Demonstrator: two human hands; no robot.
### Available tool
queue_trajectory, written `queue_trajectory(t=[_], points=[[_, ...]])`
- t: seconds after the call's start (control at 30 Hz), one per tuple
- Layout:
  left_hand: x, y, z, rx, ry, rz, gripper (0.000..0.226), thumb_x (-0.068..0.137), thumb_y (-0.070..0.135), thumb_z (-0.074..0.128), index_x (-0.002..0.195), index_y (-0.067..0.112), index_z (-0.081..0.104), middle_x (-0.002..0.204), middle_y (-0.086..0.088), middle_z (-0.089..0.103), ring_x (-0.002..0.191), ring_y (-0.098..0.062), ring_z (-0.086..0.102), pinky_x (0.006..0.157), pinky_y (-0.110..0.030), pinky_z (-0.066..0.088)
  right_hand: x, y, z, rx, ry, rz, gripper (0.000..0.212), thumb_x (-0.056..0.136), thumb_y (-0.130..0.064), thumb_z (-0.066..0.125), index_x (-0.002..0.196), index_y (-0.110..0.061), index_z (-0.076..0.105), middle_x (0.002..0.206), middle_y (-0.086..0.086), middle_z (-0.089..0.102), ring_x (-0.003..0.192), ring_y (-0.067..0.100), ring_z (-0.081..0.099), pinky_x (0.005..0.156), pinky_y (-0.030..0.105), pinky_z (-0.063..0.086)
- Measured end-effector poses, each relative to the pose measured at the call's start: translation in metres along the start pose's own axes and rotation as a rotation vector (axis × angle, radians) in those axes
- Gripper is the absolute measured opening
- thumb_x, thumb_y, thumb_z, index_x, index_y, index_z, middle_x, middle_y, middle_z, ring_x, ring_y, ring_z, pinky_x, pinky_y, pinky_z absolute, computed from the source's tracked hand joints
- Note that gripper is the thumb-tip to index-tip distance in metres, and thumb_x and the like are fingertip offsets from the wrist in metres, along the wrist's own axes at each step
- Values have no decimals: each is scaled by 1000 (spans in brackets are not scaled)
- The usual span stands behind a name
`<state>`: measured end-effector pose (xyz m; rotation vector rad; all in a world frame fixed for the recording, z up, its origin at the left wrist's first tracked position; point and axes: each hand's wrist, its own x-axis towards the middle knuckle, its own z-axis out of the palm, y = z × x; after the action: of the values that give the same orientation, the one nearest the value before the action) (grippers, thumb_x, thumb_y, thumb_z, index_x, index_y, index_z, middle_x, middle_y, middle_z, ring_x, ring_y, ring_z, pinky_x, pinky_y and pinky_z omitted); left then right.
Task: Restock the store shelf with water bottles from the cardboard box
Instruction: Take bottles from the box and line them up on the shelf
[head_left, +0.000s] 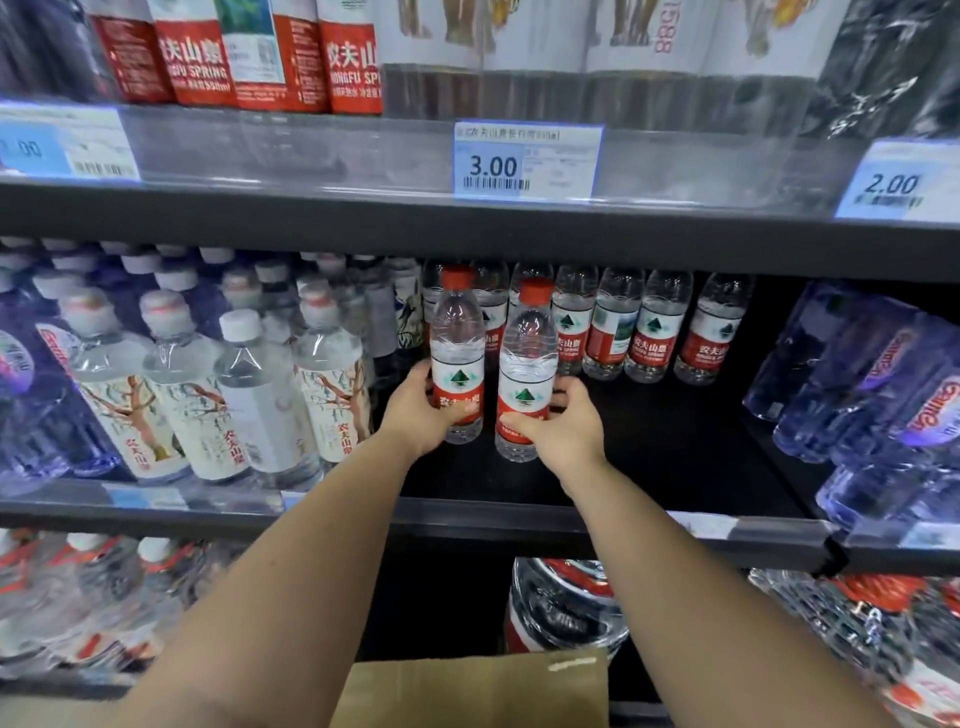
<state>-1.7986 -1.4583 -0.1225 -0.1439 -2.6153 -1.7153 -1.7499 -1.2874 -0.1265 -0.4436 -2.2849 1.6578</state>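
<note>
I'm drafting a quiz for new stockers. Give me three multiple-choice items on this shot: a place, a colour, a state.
1. The cardboard box sits: A on the upper shelf; B on the middle shelf; C at the view's bottom edge.
2. Caps of the left bottle and right bottle: A red; B white; C blue.
3. The left hand: A hangs open; B grips the left bottle; C presses the shelf.
Answers: C, its flap shows lowest; A, both caps are red; B, fingers curl round the label.
</note>
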Motion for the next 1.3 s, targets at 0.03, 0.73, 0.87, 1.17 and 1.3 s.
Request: queue_trajectory(t=[0.03,0.73,0.87,1.17,1.3], points=[[4,-2,1,4,35,-12,78,79,18,80,142,13,35,130,-5,58,110,-15,56,91,-27,42,4,1,5,-1,6,-5,63,64,-21,90,111,-25,48,106,-4,59,99,17,63,88,35,53],[83,-37,13,221,369,47,49,92,14,58,139,13,42,133,-20,46,122,-35,48,102,-38,39,87,0,97,-12,71,-206,62,68,-18,87,120,-9,54,118,5,66,111,20,62,88,22,44],[92,-53,17,46,422,50,49,83,23,69,127,20,48,122,-9,59,113,-27,57,100,-46,47,90,15,96,3,15,-189,49,74,-16,83,110,-18,51,97,-13,60,95,8,61,85,25,45],[96,-56,20,67,479,64,48,82,27,69,120,22,40,119,-10,56,110,-30,58,91,-48,51,99,20,97,-30,62,-74,45,70,-26,86,93,-11,50,75,-6,53,67,9,52,56,19,40],[91,-50,20,51,491,52,43,83,20,67,120,17,44,118,-12,56,110,-30,56,93,-46,49,91,18,97,-54,0,-83,37,74,-20,83,89,-11,50,74,-7,53,67,9,52,57,18,39]])
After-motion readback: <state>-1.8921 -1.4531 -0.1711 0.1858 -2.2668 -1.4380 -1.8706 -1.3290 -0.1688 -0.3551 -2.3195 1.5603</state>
